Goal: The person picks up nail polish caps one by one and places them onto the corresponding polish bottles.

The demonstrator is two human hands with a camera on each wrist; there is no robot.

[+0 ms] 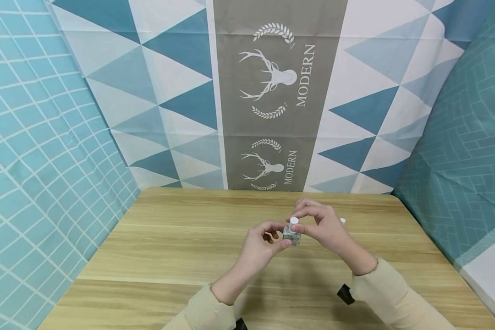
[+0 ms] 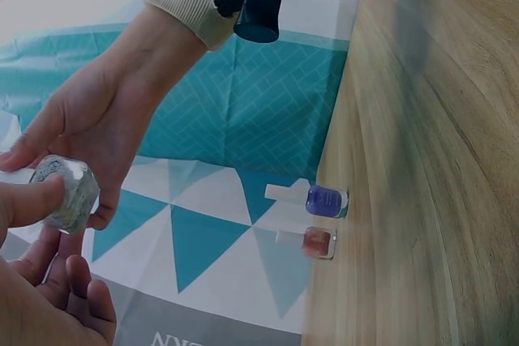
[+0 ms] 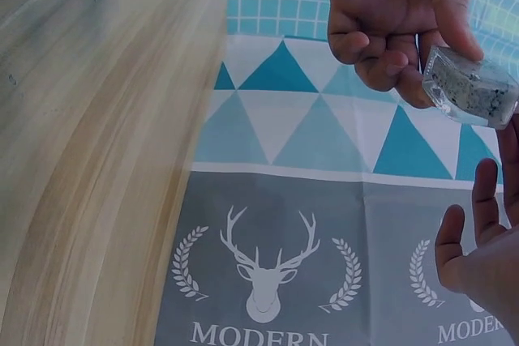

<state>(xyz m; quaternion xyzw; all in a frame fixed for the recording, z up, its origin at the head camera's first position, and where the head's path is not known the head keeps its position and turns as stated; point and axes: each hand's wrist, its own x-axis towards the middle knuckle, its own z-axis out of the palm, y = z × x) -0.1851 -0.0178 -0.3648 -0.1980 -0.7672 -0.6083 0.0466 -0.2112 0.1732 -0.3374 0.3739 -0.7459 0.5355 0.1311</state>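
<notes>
A small square glass nail polish bottle (image 1: 292, 236) with grey speckled polish is held up over the table between both hands. My left hand (image 1: 261, 243) pinches its glass body with thumb and forefinger; the other fingers curl loosely. The tall white cap (image 1: 294, 222) is between the thumb and fingers of my right hand (image 1: 322, 225). Seen from the left wrist, the bottle (image 2: 73, 204) has its base turned to the camera, and the cap is mostly hidden. In the right wrist view the speckled glass (image 3: 472, 93) shows its side, with the cap out of sight.
On the wooden table (image 1: 169, 256) stand two more nail polish bottles, one purple-blue (image 2: 326, 201) and one reddish (image 2: 319, 242), both white-capped. The head view shows just one white cap (image 1: 343, 221) beyond the right hand. Patterned cloth (image 1: 181, 91) hangs behind the table.
</notes>
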